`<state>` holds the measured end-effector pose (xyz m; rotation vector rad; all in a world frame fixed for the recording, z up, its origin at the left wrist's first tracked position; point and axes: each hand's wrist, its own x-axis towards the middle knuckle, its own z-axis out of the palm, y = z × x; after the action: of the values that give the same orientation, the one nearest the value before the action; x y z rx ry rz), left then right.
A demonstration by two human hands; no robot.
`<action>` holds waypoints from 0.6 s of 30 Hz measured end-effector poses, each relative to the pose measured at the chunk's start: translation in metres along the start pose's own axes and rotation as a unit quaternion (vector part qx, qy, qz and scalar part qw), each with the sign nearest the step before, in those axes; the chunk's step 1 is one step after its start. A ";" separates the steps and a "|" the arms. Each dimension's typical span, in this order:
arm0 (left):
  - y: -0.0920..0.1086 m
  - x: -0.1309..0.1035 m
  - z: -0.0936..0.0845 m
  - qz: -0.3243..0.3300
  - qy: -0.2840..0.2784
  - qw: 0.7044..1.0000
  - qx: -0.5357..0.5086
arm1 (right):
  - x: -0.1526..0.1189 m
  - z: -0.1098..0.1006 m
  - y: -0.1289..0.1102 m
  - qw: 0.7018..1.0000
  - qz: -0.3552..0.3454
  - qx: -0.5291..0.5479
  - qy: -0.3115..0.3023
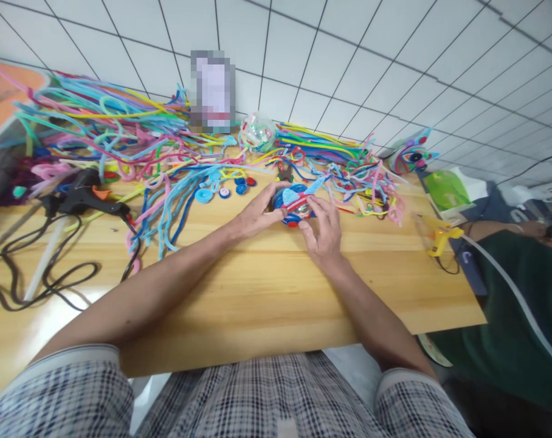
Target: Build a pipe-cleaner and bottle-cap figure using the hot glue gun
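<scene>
Between my two hands is a round pipe-cleaner figure, blue and red with light-blue pointed ears and a clear part at its middle. My left hand grips its left side, fingers partly hidden behind it. On the other side my right hand pinches the red strip near the right ear. Just behind the figure lies a pair of dark-handled pliers. To the left of my left hand are small coiled pipe-cleaner discs, and a light-blue coil lies beside them.
Heaps of coloured pipe cleaners line the wall side. A clear ball stands among them. A black glue gun with a looped cord lies left. At right are a yellow glue gun, a finished-looking figure and a person in dark green.
</scene>
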<state>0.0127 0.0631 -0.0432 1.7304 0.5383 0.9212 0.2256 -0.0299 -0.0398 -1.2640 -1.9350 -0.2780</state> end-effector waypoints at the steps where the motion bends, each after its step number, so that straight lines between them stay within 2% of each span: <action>1: 0.004 0.000 0.002 -0.007 0.006 1.000 0.007 | -0.001 0.000 -0.001 1.000 0.000 0.000 -0.003; 4: 0.012 -0.001 0.009 -0.025 0.047 0.998 0.030 | -0.003 -0.001 -0.003 1.000 0.004 0.009 -0.011; 7: 0.012 -0.003 0.015 -0.030 0.080 0.996 0.027 | -0.005 0.000 -0.007 1.000 0.009 0.024 -0.008; 14: 0.007 -0.009 0.018 -0.019 0.081 0.996 -0.017 | -0.007 -0.001 -0.010 0.999 0.029 0.039 0.008; 18: 0.005 -0.011 0.017 -0.021 0.077 0.997 -0.007 | -0.007 -0.003 -0.010 0.998 0.042 0.050 0.010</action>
<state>0.0191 0.0429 -0.0444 1.6371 0.6651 1.0324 0.2202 -0.0410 -0.0412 -1.2672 -1.8504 -0.1497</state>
